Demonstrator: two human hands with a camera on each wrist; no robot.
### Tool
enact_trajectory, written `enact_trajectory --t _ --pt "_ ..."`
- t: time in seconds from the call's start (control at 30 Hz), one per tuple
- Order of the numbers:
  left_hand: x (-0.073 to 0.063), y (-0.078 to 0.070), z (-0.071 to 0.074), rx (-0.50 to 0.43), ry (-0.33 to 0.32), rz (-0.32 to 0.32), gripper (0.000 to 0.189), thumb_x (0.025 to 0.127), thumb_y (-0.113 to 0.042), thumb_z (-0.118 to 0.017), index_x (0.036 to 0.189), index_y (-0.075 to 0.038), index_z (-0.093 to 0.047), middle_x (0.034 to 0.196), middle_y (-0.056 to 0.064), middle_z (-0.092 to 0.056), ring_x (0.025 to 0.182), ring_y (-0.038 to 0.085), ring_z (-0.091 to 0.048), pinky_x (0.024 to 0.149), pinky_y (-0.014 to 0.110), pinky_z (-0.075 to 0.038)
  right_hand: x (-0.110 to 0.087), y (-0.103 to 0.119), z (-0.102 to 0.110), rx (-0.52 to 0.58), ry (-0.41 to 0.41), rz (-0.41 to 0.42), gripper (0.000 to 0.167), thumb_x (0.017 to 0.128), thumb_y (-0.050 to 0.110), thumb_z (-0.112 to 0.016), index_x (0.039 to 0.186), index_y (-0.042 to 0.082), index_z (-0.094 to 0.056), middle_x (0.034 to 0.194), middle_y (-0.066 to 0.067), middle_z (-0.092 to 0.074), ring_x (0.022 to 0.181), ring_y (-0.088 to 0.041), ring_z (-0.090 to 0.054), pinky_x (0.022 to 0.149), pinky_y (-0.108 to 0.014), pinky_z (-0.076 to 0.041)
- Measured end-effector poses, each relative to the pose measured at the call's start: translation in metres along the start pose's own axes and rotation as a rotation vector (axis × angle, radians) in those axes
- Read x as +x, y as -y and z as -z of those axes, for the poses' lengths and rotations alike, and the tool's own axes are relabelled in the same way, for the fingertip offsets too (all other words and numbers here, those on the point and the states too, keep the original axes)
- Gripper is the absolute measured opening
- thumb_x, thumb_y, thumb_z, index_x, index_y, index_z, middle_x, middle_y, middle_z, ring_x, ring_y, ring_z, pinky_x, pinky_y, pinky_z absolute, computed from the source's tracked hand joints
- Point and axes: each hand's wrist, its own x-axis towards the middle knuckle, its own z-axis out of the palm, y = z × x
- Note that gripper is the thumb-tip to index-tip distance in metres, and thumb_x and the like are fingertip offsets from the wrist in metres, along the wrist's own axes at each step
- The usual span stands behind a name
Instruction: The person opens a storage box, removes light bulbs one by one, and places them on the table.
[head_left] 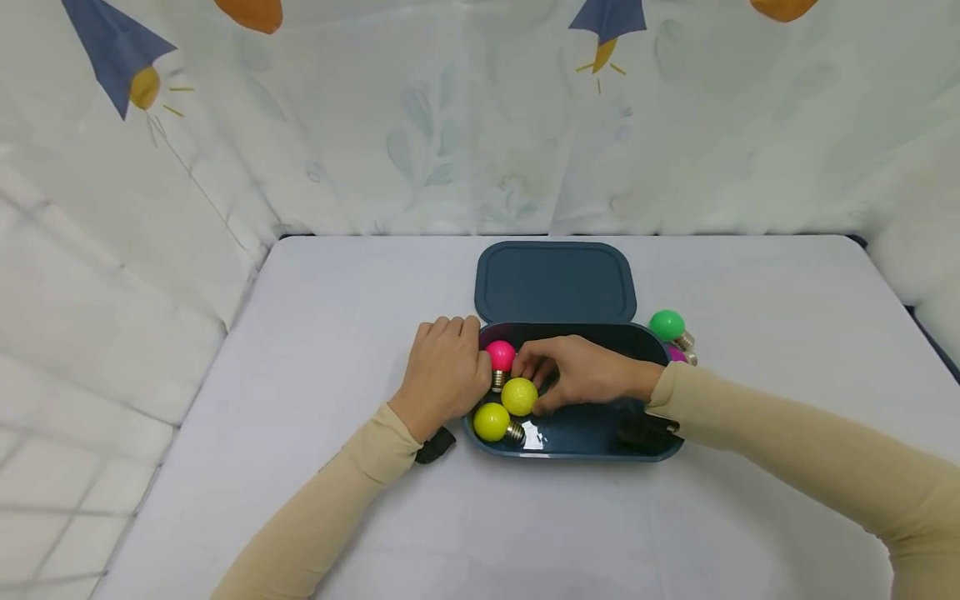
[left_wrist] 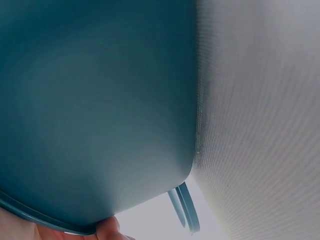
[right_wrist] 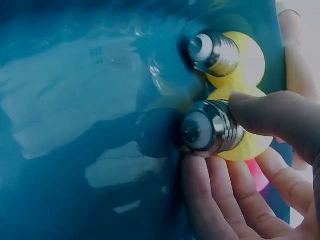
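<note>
A dark blue oblong box (head_left: pixel 577 437) stands on the table, and my left hand (head_left: pixel 448 367) grips its left end. In the left wrist view, fingertips (left_wrist: pixel 107 229) curl over the rim beside the box's outer wall (left_wrist: pixel 100 125). Inside the box, my right hand (head_left: pixel 581 367) holds a yellow light bulb (head_left: pixel 520 397) between thumb and fingers. The right wrist view shows its metal screw base (right_wrist: pixel 205 131) pointing away from the palm. A second yellow bulb (head_left: pixel 492 422) lies beside it at the near left corner. Behind them is a pink bulb (head_left: pixel 500 355), close to the left hand.
A flat dark blue lid (head_left: pixel 555 283) lies just behind the box. Right of the box are a green bulb (head_left: pixel 667 325) and a purple bulb (head_left: pixel 677 354), the latter partly hidden by the box. A patterned cloth (head_left: pixel 510 125) hangs along the table's back edge.
</note>
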Motion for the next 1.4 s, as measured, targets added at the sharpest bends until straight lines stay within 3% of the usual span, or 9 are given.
enact_trajectory --t 0.47,0.87,1.4 --pt "-0.001 -0.003 0.000 0.011 -0.051 -0.020 0.014 0.090 -0.015 -0.059 0.080 -0.006 -0.054 0.067 0.007 -0.053 0.067 0.023 -0.050 0.067 0.037 -0.038 -0.009 0.006 0.004 0.006 0.010 0.004 0.041 0.083 0.015 -0.084 0.119 0.013 -0.065 0.116 -0.007 -0.069 0.101 -0.015 -0.069 0.085 -0.023 -0.061" --pt "-0.002 -0.001 0.001 0.005 -0.033 -0.004 0.013 0.091 -0.016 -0.057 0.083 -0.005 -0.056 0.068 0.007 -0.054 0.068 0.024 -0.050 0.068 0.038 -0.038 -0.022 0.005 0.011 0.059 -0.009 0.013 0.042 0.084 0.013 -0.081 0.122 0.011 -0.065 0.119 -0.010 -0.067 0.101 -0.017 -0.070 0.084 -0.025 -0.061" --pt "-0.003 0.000 0.001 -0.010 -0.019 0.008 0.013 0.091 -0.017 -0.056 0.084 -0.005 -0.056 0.069 0.007 -0.054 0.069 0.024 -0.051 0.069 0.039 -0.039 -0.024 0.004 0.011 0.015 0.029 -0.060 0.038 0.084 0.012 -0.080 0.119 0.011 -0.066 0.117 -0.009 -0.068 0.098 -0.014 -0.071 0.084 -0.025 -0.061"
